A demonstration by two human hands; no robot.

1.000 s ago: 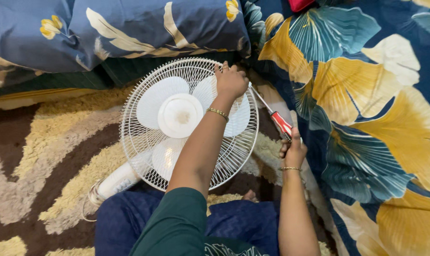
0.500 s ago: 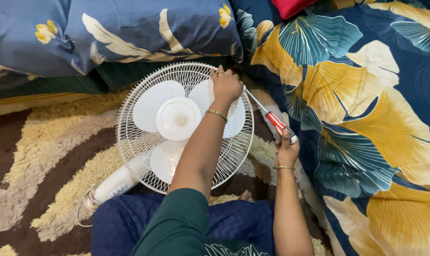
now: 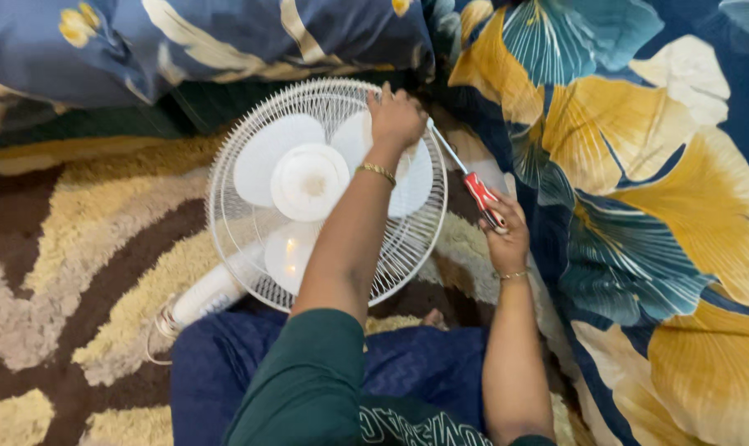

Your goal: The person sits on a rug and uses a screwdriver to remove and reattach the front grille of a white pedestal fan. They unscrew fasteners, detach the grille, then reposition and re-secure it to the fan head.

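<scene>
A: White plastic, all of it: one fan [image 3: 308, 190] lying on the patterned rug [image 3: 68, 248], grille face up. Count on the blades?

B: Three pale blades visible behind one round wire grille [image 3: 234, 223], one hub cap at the centre. One white stem [image 3: 209, 293] running out toward the lower left, with a loop of cord [image 3: 161, 326] at its end.

A: Tools?

B: One screwdriver [image 3: 465, 177], red handle, bare metal shaft. Two hands, one bangle on each wrist.

A: Orientation of the screwdriver?

B: Long axis runs diagonally, handle at lower right, tip up and to the left. The tip meets the grille rim at its upper right edge, just beside the left hand [image 3: 395, 120]. Whether the tip sits in a screw head, I cannot tell.

A: Grip state?

B: Right hand [image 3: 506, 239] has its fingers clamped around the red handle. Left hand lies on top of the grille at the upper right rim, fingers curled down onto the wires; it presses or grips the rim there, and I cannot tell which.

A: Fan axis?

B: Stem points lower left, head toward upper right, close to the floral bedding [image 3: 639, 190]. One blue floral pillow [image 3: 209, 41] lies just above the grille. The person's blue-clad lap [image 3: 225, 372] sits below the fan.
</scene>
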